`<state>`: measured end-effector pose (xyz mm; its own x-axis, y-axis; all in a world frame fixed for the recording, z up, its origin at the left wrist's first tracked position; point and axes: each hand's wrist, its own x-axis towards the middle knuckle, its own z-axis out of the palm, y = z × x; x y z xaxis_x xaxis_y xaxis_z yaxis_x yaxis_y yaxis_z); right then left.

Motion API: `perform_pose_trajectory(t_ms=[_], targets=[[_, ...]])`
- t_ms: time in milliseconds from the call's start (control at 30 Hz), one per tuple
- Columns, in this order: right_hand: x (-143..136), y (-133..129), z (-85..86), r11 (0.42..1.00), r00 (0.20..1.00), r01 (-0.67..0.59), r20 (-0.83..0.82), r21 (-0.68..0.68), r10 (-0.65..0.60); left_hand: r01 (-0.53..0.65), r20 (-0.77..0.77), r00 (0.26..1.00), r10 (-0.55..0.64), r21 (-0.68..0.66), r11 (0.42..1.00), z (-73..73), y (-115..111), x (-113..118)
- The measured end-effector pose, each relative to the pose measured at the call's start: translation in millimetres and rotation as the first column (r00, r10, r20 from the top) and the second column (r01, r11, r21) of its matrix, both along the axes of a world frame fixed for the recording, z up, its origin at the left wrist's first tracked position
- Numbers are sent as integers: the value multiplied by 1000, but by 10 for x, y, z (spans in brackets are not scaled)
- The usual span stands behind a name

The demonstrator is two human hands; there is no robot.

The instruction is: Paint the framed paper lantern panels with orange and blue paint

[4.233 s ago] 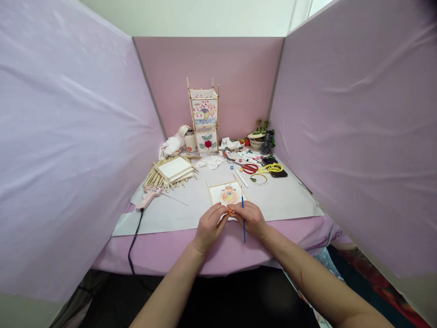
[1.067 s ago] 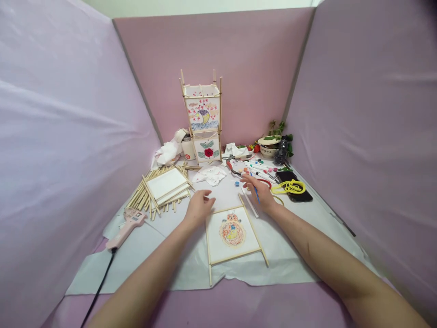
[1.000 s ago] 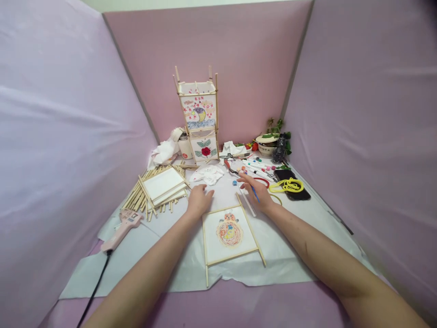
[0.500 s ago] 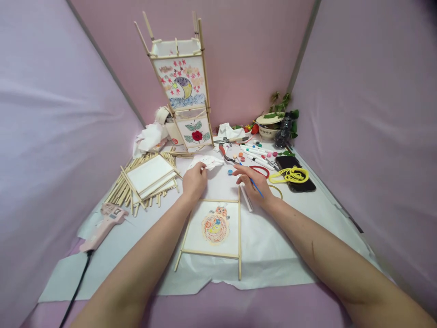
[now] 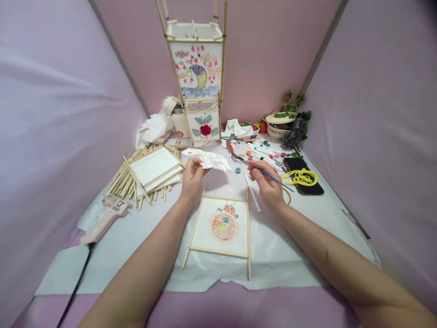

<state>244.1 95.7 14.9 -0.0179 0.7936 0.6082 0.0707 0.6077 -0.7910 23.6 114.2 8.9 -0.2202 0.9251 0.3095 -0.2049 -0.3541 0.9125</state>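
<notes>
My left hand (image 5: pixel 193 178) pinches a crumpled white tissue (image 5: pixel 212 159) with faint pink marks, raised over the table. Between the fingers of my right hand (image 5: pixel 268 182) is a slim blue paintbrush (image 5: pixel 278 180), its tip end pointing left. Just left of that hand a white marker (image 5: pixel 252 193) lies on the table. In front of me, between my forearms, a wooden-stick frame (image 5: pixel 220 225) lies flat, its white panel painted with an orange round figure. A blue cap (image 5: pixel 238 170) sits between my two hands.
Behind stands a tall painted stick lantern (image 5: pixel 195 73). On the left are loose wooden sticks (image 5: pixel 118 182), blank framed panels (image 5: pixel 155 166) and a pink glue gun (image 5: pixel 105 216). To the right lie markers (image 5: pixel 261 150), red-handled pliers (image 5: pixel 234 151), yellow cord (image 5: pixel 303 176), a phone (image 5: pixel 317 187) and a bowl (image 5: pixel 277 132).
My left hand has lifted the tissue from the table. My right hand, with the paintbrush, has turned and lies further right in view. The whole scene has shifted rightward as the camera moved.
</notes>
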Motion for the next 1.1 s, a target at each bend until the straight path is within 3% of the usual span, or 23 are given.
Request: perform_pose_trajectory(t_ms=[133,233,333,400,533,1100], targets=[[-275,85,131,994,994,-92,-59,-66,88,91,146,986,-86,-30,995,65,-67,-13],[-490,101,164,993,996,-90,18,79,89,175,227,961,-157,-62,983,125,-103,-21],[-596,89,82,965,987,-103,148,240,68,241,298,932,-205,-91,966,168,-125,-23],[-600,89,-1,938,969,-137,241,318,60,268,338,916,-218,-111,957,179,-132,-22],[-544,113,-103,925,946,-148,323,350,29,314,398,888,-232,-156,936,169,-137,-18],[-513,111,-143,869,856,-271,516,415,20,323,465,863,-196,-210,923,62,-70,-113]])
